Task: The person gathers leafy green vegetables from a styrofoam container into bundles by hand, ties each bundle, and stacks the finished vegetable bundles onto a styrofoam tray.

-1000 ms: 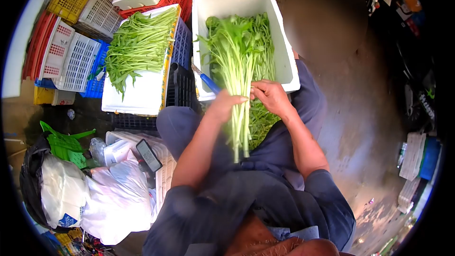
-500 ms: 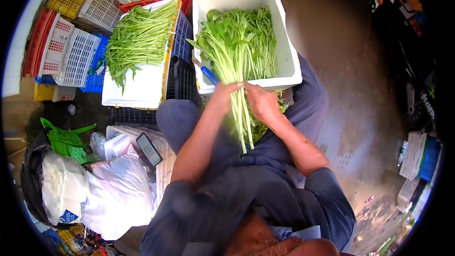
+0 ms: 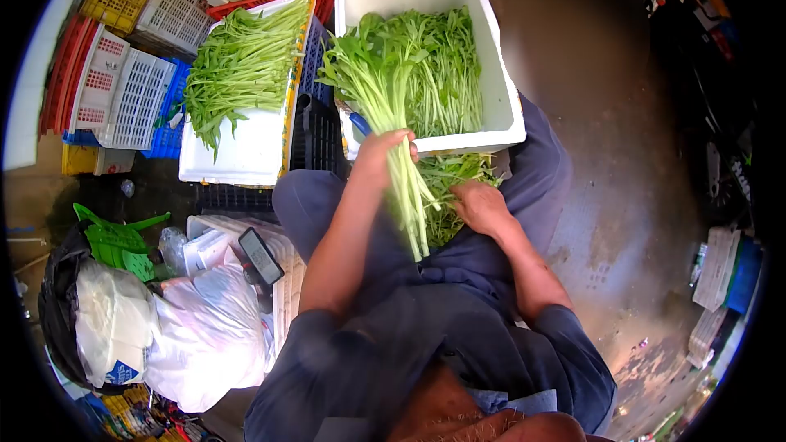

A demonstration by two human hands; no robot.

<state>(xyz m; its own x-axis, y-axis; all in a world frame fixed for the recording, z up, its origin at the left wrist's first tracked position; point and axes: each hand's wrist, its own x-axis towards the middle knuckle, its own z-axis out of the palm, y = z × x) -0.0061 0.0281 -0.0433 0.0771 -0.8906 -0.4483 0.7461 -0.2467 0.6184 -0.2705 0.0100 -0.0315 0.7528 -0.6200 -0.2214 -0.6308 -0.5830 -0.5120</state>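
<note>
My left hand [image 3: 378, 155] is closed around a bunch of water spinach [image 3: 383, 90], its leaves over the foam box and its cut stems hanging towards my lap. A blue handle [image 3: 360, 124] sticks out beside that hand; what it belongs to is mostly hidden behind the bunch. My right hand [image 3: 483, 206] is low on the right, fingers bent together at a heap of loose greens [image 3: 446, 227] between my legs. Whatever those fingers pinch is too small to make out. More water spinach [image 3: 449, 74] lies inside the white foam box [image 3: 509, 119] in front of me.
At the left, a white foam lid [image 3: 233, 151] carries another pile of water spinach [image 3: 246, 61]. Stacked plastic crates [image 3: 135, 98] stand beyond it. Nearer me are plastic bags [image 3: 205, 327] and a phone-like device [image 3: 260, 255] on a pale basket [image 3: 291, 278].
My right hand has left the bunch and moved down and right to the loose greens. The bunch in my left hand has shifted slightly left.
</note>
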